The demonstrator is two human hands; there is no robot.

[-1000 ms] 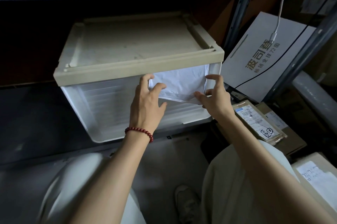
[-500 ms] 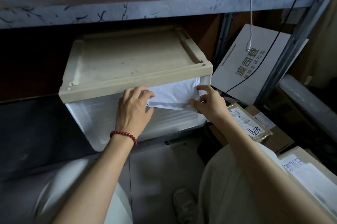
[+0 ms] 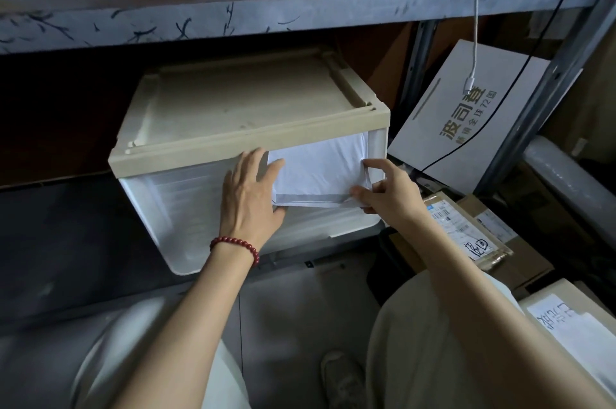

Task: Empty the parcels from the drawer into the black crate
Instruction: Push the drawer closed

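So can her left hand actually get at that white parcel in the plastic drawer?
Probably yes. The left hand already lies flat on the white plastic parcel at the translucent plastic drawer's open front, with nothing between them. The right hand pinches the parcel's other edge.

This looks like a parcel storeroom or small stockroom. A scuffed metal shelf (image 3: 300, 5) runs overhead on steel uprights (image 3: 546, 82), and a plastic drawer unit (image 3: 233, 128) sits beneath it. Cardboard boxes (image 3: 520, 262) with printed shipping labels (image 3: 463, 228) are stacked on the floor to the right, beside a white printed carton (image 3: 443, 128). A charging cable (image 3: 476, 25) dangles down.
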